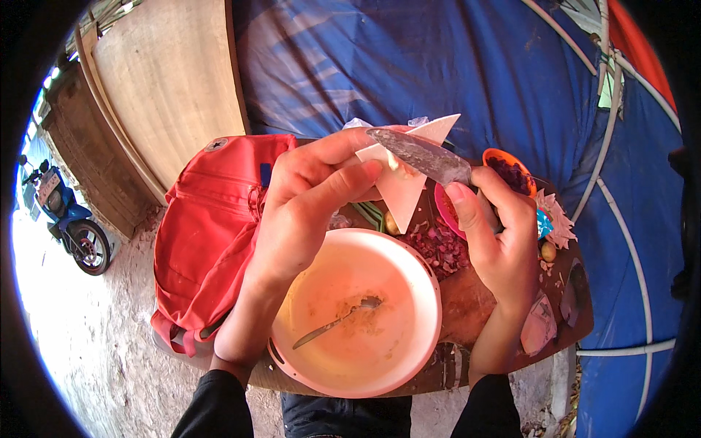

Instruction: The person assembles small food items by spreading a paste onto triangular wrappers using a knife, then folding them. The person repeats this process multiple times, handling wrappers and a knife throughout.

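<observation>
My left hand [303,193] is closed on a thin white triangular sheet [400,201], raised above the table. A small pale smear shows on the sheet near my thumb. In my right hand [504,233] is a knife [427,157] with a dull, smeared blade. The blade lies across the sheet's upper part, its tip close to my left fingers. My right fingers hide most of the handle. Below both hands stands a large pale basin [432,314], with a metal spoon [321,333] and some brownish residue in it.
A red backpack [208,241] lies on the table's left. Beyond the basin are chopped purple pieces [438,248], a pink bowl [443,208] and an orange bowl [531,182]. A blue tarp [409,66] hangs behind. A motorbike [69,212] stands far left.
</observation>
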Available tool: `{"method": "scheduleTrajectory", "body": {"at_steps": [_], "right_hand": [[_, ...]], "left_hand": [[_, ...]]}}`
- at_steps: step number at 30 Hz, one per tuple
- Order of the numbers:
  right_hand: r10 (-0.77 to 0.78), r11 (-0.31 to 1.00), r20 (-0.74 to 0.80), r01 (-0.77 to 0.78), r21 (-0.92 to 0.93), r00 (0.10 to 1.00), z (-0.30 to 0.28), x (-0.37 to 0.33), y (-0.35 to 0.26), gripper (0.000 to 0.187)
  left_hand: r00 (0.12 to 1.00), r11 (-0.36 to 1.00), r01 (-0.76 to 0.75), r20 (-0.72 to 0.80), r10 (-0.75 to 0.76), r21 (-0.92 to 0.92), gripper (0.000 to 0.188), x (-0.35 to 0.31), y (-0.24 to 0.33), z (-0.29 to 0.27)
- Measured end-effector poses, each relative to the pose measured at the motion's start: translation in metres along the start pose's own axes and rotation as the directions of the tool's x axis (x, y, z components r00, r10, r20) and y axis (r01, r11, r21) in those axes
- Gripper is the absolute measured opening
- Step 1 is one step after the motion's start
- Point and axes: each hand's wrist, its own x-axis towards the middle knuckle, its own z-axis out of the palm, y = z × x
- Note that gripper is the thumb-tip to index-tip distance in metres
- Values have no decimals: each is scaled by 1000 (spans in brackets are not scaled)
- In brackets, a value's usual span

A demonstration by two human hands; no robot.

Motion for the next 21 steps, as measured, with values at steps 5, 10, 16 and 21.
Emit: {"method": "scheduleTrajectory", "body": {"at_steps": [5, 10, 16, 21], "right_hand": [[98, 986, 42, -103, 130, 994, -5, -2, 1, 16], [223, 909, 139, -258, 327, 965, -4, -3, 4, 16], [193, 902, 177, -246, 356, 965, 5, 2, 16, 27], [209, 883, 192, -269, 385, 959, 6, 2, 20, 24]], "left_hand": [[1000, 1000, -13, -5, 13, -23, 31, -3, -4, -3], [998, 990, 52, 44, -47, -130, 38, 0, -4, -2], [994, 985, 72, 89, -58, -160, 47, 5, -4, 3], [999, 999, -15, 36, 16, -30, 50, 4, -6, 3]]}}
